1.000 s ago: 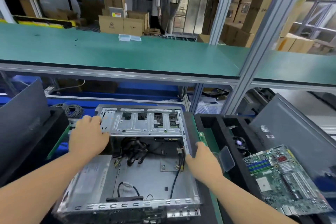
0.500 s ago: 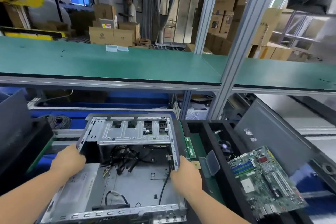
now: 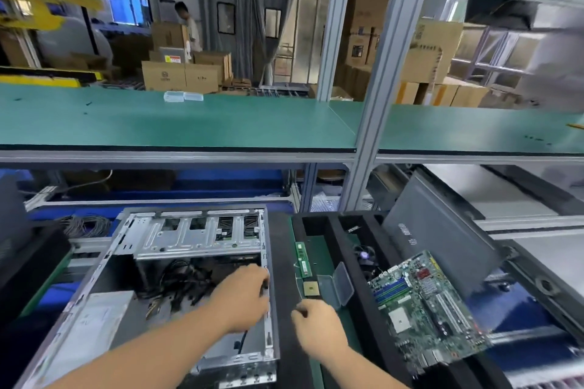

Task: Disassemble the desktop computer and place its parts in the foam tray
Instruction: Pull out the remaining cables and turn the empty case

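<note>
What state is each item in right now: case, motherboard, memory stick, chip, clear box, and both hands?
Computer case: side open, cables inside.
Motherboard: out of the case, tilted on the foam tray.
Memory stick: flat beside the case.
Chip: loose, flat.
Clear box: lid open.
Left hand: inside the case, grip unclear.
Right hand: outside the case, fingers curled.

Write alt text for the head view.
The left hand reaches into an open computer case among black cables while the right hand hovers beside it. To the right, a motherboard rests in a black foam tray.
</note>
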